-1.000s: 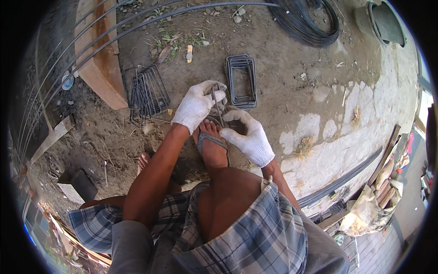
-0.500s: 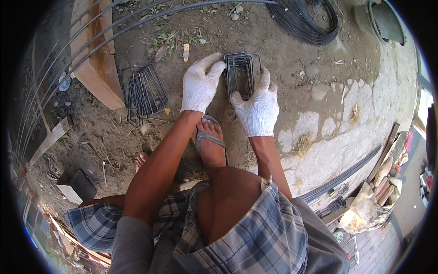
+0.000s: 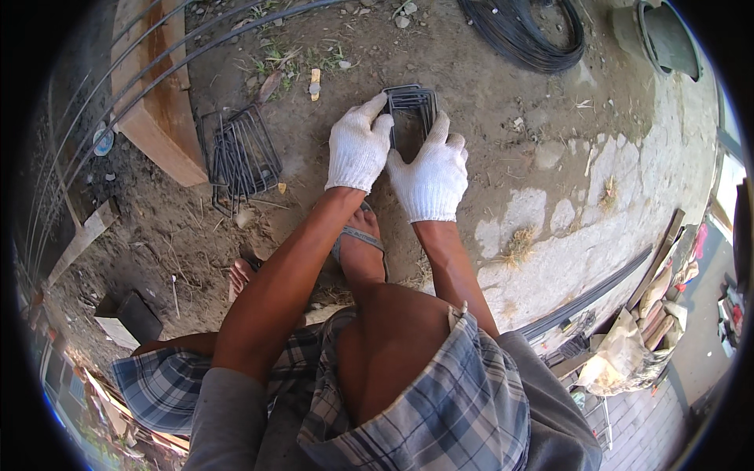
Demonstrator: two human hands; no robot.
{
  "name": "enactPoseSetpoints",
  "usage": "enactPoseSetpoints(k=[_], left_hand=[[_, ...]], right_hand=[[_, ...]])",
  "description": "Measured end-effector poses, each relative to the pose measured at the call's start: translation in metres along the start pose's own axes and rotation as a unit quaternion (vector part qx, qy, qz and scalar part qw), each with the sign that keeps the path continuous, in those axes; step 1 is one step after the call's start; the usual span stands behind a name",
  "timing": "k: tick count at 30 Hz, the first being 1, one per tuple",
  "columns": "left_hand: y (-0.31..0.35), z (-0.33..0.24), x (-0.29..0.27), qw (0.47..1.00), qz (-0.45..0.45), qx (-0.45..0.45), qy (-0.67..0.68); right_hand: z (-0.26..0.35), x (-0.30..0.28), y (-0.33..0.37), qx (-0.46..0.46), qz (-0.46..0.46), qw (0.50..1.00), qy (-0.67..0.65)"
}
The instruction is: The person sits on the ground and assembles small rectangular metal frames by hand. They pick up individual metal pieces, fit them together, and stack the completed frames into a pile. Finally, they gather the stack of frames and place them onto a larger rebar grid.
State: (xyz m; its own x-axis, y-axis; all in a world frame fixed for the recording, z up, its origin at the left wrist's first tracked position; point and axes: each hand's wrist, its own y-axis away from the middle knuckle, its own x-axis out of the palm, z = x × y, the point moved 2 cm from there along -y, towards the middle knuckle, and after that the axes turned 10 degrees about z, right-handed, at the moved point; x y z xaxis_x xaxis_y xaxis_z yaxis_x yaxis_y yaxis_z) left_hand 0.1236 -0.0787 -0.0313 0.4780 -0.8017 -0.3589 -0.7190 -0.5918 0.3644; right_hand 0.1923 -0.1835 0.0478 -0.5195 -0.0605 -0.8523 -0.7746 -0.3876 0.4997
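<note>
A small stack of rectangular rebar stirrups (image 3: pixel 415 97) lies on the dirt in front of me, its bars now closely lined up. My left hand (image 3: pixel 353 151), in a white knit glove, grips the stack's left side, with a finger at the far left corner. On the opposite side, my right hand (image 3: pixel 431 177), gloved alike, presses thumb and fingers against the near end and right edge. Both gloves hide the near part of the stack. To the left, a looser pile of rebar stirrups (image 3: pixel 245 157) rests untouched on the ground.
A wooden beam (image 3: pixel 161 140) and long curved bars (image 3: pixel 165 82) stand at the left. Far off lie a coil of black wire (image 3: pixel 542 49) and a grey bucket (image 3: pixel 664 39). Straight bars (image 3: pixel 589 297) and a torn sack (image 3: pixel 620 357) are at the right.
Both hands have come closer together around the stirrups. The stack's frames, spread and uneven before, now sit more squarely over one another.
</note>
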Motion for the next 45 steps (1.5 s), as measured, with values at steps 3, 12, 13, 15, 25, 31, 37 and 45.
enactPoseSetpoints(k=[3, 12, 13, 15, 25, 31, 37, 45], left_hand=[[0.001, 0.006, -0.002, 0.999, -0.007, 0.032, -0.002], [0.004, 0.024, 0.005, 0.997, 0.042, -0.007, 0.067], [0.005, 0.026, 0.002, 0.997, 0.036, -0.013, 0.073], [0.012, 0.028, -0.004, 0.996, 0.021, -0.026, 0.084], [0.056, 0.035, -0.106, 0.982, -0.168, -0.075, -0.033], [0.069, 0.071, -0.208, 0.942, -0.213, -0.209, -0.150], [0.075, 0.085, -0.222, 0.946, -0.101, -0.271, -0.149], [0.047, -0.021, -0.255, 0.982, -0.066, -0.083, -0.155]], right_hand=[[-0.003, 0.004, -0.001, -0.005, -0.002, 1.000, -0.010], [-0.008, 0.002, 0.001, -0.014, -0.013, 0.999, -0.025], [-0.005, 0.002, 0.001, -0.020, -0.007, 0.999, -0.028], [-0.004, -0.002, 0.006, -0.029, -0.020, 0.999, -0.004], [0.044, -0.006, 0.033, -0.217, -0.055, 0.973, -0.058], [0.069, 0.031, 0.044, -0.264, 0.053, 0.954, -0.132], [0.080, 0.053, 0.051, -0.266, 0.108, 0.943, -0.168], [0.075, 0.043, 0.056, -0.266, 0.038, 0.916, -0.299]])
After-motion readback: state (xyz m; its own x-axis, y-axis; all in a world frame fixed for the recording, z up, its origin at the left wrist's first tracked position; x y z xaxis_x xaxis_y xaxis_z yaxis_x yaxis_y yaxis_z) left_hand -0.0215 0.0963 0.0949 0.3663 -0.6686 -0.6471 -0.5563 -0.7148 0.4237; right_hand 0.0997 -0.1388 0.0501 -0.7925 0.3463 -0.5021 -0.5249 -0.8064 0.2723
